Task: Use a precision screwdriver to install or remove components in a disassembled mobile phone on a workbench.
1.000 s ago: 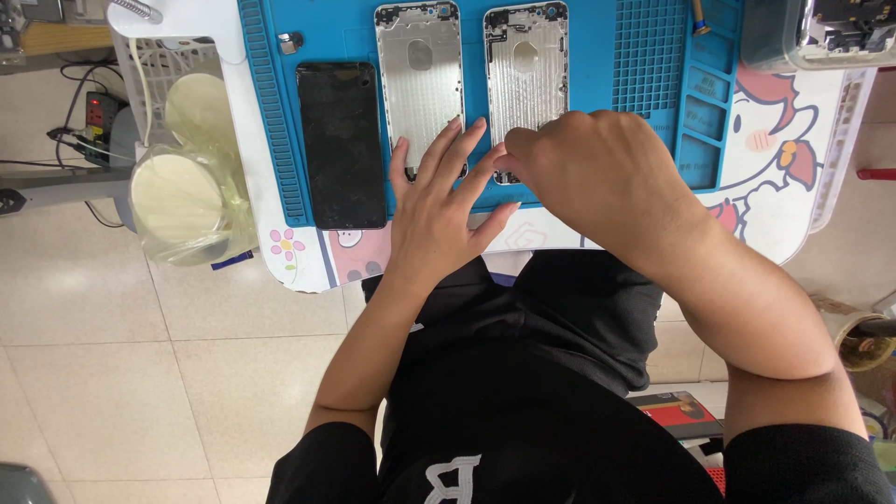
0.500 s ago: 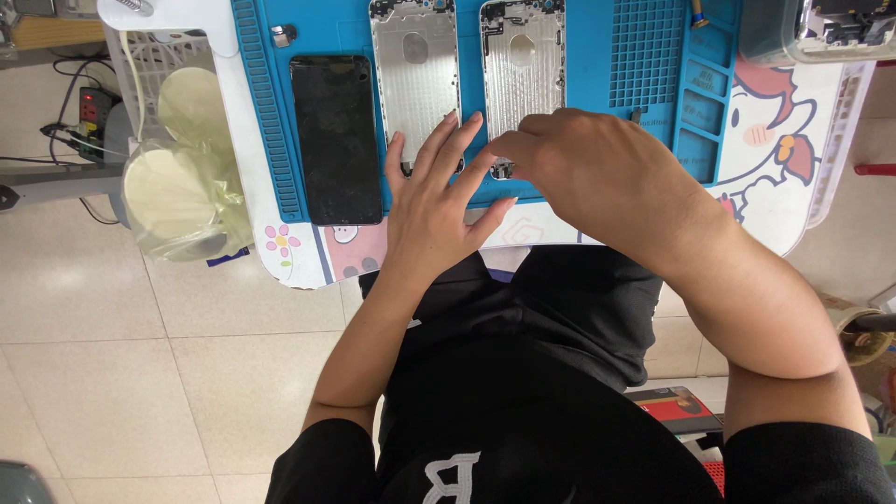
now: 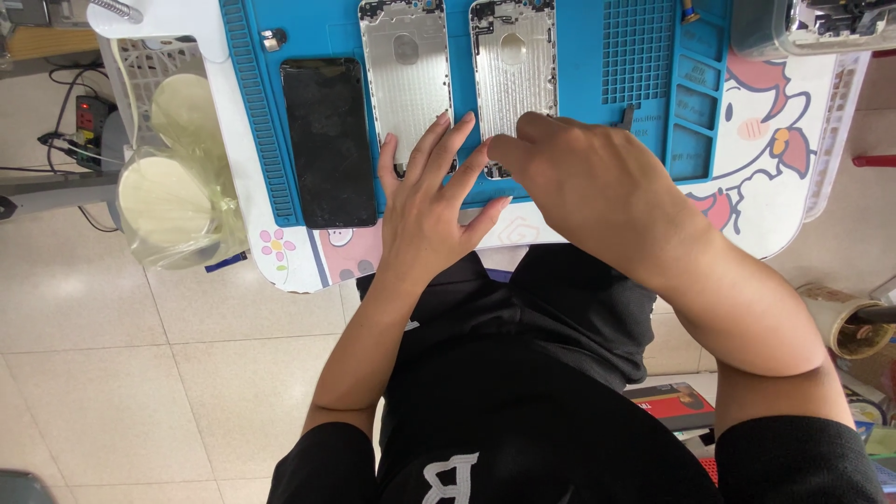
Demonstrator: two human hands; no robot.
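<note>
Since a moment ago both hands sit a little lower on the big blue rubber work mat [image 3: 597, 37], and the mat and the things on it now show lower in the view. The phones on it have not moved on the mat.

The mat is soft-looking and flat, with ridges down its left edge and a grid of tiny square pockets at its right. I cannot tell what is in those pockets. It lies on a white table with a cartoon picture [image 3: 765, 140].

Left of the mat, off the table's edge, hangs a clear plastic bag [image 3: 177, 196] with round pale yellow discs inside, next to a white plastic basket [image 3: 135, 65].

On the mat, from its left side, lie a black glass phone screen [image 3: 329, 140], then a flat silver metal phone back shell [image 3: 407, 84], then a second silver metal phone back shell [image 3: 513, 75]. Both shells are shiny with a round hole.

The left hand [image 3: 429, 210] is flat with fingers spread wide, tips on the first shell's bottom edge. The right hand [image 3: 588, 187] is curled, fingers bunched at the second shell's bottom corner; I cannot tell if it pinches anything.
</note>
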